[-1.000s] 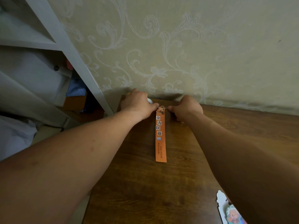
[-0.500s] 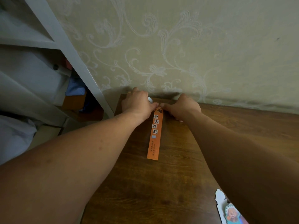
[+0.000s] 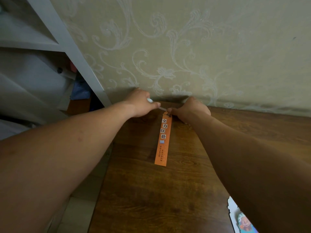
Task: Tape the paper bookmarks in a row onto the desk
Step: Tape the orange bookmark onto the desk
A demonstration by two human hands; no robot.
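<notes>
An orange paper bookmark (image 3: pixel 163 139) with black characters lies lengthwise on the dark wooden desk (image 3: pixel 151 195), its top end near the wall. My left hand (image 3: pixel 141 104) grips a white tape roll (image 3: pixel 149 100) just left of the bookmark's top. A short strip of clear tape (image 3: pixel 162 108) stretches from that roll to my right hand (image 3: pixel 189 109), which pinches the strip's end over the bookmark's top.
More bookmarks with a cartoon figure (image 3: pixel 242 221) lie at the desk's near right edge, partly behind my right arm. A grey shelf frame (image 3: pixel 70 47) stands left of the desk. Patterned wallpaper (image 3: pixel 185 47) rises directly behind the desk.
My hands drew apart and a strip of tape now shows between them over the bookmark's top. The bookmark's lower end swung slightly left.
</notes>
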